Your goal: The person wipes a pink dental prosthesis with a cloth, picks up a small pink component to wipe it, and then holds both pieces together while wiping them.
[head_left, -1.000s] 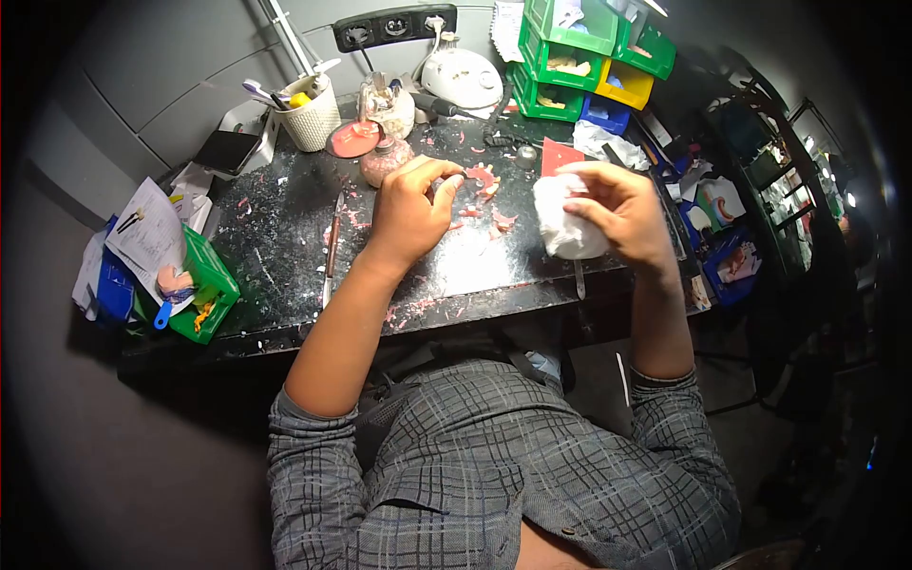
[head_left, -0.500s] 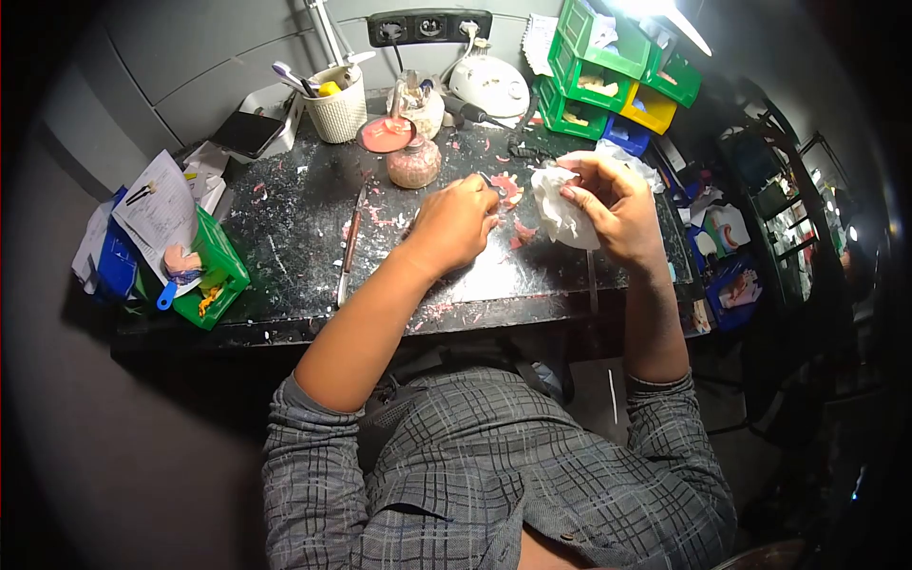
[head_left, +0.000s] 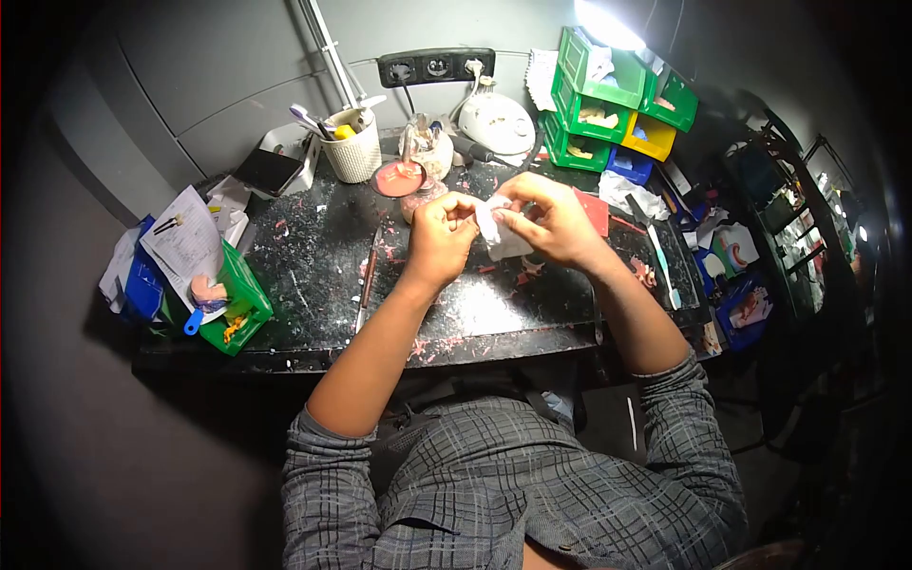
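Observation:
My right hand (head_left: pixel 554 224) is closed on a crumpled white tissue (head_left: pixel 511 243), pinching it between thumb and fingers above the black worktop. Close beside it, my left hand (head_left: pixel 442 243) has its thumb and fingertips pressed together at the tissue's left edge. Whatever those fingers hold is too small and hidden to name. Behind my left hand stands a glass jar (head_left: pixel 421 202) of pinkish material, partly covered, with a round dish of pink wax (head_left: pixel 399 178) over it. To the left lies a slim wax knife (head_left: pixel 368 277) with a brown handle.
Pink scraps lie about the worktop (head_left: pixel 313 271). A red sheet (head_left: pixel 593 211) and a thin tool with a pale handle (head_left: pixel 659 261) lie right. Green bins (head_left: pixel 608 85) rise at the back right; a white cup of tools (head_left: pixel 353 157) stands back left. Papers (head_left: pixel 185 242) lean over a green box.
My right hand has moved left with the tissue, and my left hand has come up to meet it. The red sheet and pale-handled tool now show. The view has shifted slightly.

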The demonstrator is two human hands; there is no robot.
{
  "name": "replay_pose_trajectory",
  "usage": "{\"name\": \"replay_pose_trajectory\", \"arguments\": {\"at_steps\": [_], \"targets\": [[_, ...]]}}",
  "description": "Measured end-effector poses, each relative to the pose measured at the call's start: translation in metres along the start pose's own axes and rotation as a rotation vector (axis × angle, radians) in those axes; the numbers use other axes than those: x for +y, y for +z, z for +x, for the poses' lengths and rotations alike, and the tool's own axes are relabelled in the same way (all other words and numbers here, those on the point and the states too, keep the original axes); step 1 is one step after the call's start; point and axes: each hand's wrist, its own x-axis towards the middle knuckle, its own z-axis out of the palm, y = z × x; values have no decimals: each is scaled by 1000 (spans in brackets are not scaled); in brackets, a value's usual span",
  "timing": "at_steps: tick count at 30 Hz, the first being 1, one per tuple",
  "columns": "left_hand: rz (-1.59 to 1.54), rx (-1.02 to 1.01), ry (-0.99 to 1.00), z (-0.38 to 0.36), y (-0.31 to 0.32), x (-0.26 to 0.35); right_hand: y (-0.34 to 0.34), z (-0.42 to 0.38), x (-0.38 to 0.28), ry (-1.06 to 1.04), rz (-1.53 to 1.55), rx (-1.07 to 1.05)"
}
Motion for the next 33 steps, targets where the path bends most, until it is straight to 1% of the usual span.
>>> {"name": "replay_pose_trajectory", "arguments": {"at_steps": [1, 2, 3, 4, 5, 7, 9, 10, 12, 13, 16, 23, 25, 26, 28, 29, 31, 33], "targets": [[2, 4, 1, 1, -2, 1, 5, -1, 3, 38, 51, -10], [42, -3, -65, 1, -4, 0, 8, -2, 6, 113, 116, -18], [79, -10, -134, -1, -4, 3, 8, -2, 5, 117, 118, -23], [1, 10, -172, -2, -1, 4, 7, -3, 4, 142, 99, -49], [-1, 12, -178, -2, 0, 6, 6, -3, 4, 165, 81, -74], [-61, -58, -162, -3, 0, 12, 8, -5, 11, 234, 289, -32], [-91, -78, -178, -4, 0, 12, 7, -7, 10, 244, 443, 5], [-100, -77, -148, -4, 1, 12, 6, -8, 13, 248, 445, 10], [-117, -104, -102, -4, 2, 9, 3, -8, 18, 277, 588, -15], [-117, -110, -109, -3, 1, 5, 2, -9, 18, 282, 591, -9], [50, -95, -27, -3, 0, 1, 3, -9, 16, 326, 610, -37], [103, -67, 20, -5, 3, 1, 6, -10, 17, 312, 698, -39], [269, -48, 106, -5, 5, 2, 7, -11, 20, 358, 841, -47], [270, -51, 102, -6, 3, 3, 5, -12, 21, 374, 872, -60], [631, -78, 304, -7, 6, 17, 4, -13, 24, 410, 928, -70], [631, -82, 302, -7, 6, 16, 3, -13, 25, 442, 983, -85], [680, -50, 536, -4, 7, 13, 5, -13, 24, 441, 997, -84], [691, -20, 539, -3, 7, 12, 5, -13, 21, 440, 1011, -88]]}}
